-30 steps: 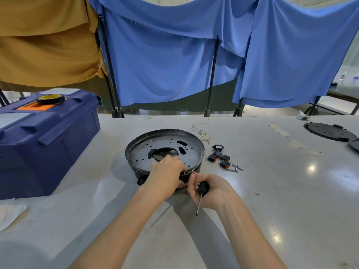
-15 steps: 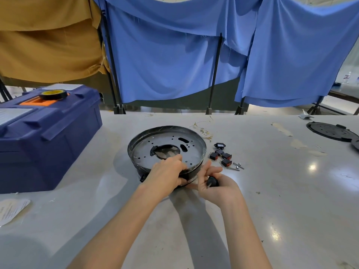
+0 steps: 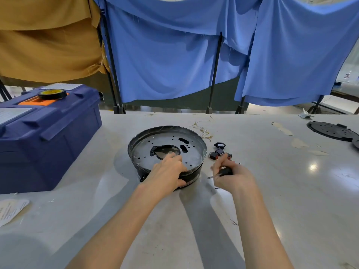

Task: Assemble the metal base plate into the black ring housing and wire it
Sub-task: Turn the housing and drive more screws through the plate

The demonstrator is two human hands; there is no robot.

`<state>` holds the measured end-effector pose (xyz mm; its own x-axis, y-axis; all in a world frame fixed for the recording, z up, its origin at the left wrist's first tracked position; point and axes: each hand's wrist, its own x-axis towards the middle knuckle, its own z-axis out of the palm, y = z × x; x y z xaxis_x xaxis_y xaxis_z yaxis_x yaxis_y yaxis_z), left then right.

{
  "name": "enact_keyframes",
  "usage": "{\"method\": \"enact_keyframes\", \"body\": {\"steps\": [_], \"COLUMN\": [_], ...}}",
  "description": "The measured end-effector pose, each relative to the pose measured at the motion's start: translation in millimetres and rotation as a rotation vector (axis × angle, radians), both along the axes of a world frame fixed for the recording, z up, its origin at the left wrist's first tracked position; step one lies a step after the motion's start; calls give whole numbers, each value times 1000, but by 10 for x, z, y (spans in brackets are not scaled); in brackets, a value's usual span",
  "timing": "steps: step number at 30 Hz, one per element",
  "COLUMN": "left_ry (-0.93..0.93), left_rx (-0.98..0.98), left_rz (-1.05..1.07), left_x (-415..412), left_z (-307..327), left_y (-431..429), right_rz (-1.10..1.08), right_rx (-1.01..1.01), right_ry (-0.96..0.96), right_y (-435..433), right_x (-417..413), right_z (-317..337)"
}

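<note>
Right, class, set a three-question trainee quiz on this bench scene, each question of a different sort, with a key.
1. True or false: the left hand grips the near rim of the black ring housing.
2. What does the right hand hold? A pliers; B screwdriver; C hammer.
3. Fill in: the tape roll lies on the blue ____.
Key: 1 true; 2 B; 3 toolbox.

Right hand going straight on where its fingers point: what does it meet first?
Probably the black-and-red switches just beyond the right hand, though its height above them is unclear.
</note>
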<state>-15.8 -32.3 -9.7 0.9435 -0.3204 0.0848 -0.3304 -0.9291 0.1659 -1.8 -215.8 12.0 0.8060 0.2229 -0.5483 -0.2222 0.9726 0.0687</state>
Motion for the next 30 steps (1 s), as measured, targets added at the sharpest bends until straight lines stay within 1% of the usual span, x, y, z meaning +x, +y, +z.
{"method": "enact_keyframes", "body": {"steps": [2,5,8,13,18,21,24,28,30], "left_ry": [24,91,143,158,218,343,394,338,304], "left_rx": [2,-42,-107,-230,-192,-213,-237,-201,-246], "left_rz": [-10,-27,-37,-19,-48,-68,-76,-119,-123], "left_x": [11,53,120,187,213,239,308,429,476], "left_z": [9,46,59,-15,35,105,169,175,138], "left_y": [23,82,147,190,210,229,266,308,296], "right_rz": [-25,-44,-92,-150,-166,-140,-88,-22,4], "right_rx": [-38,-247,-421,-599,-802,-850,-852,-823,-820], "right_ry": [-98,-200,-228,-320,-418,-453,-471,-503,-518], "right_y": [-13,23,135,352,435,402,390,410,430], "right_x": [59,256,437,637,742,787,814,849,859], "right_z": [57,89,132,155,142,100,78,86,79]}}
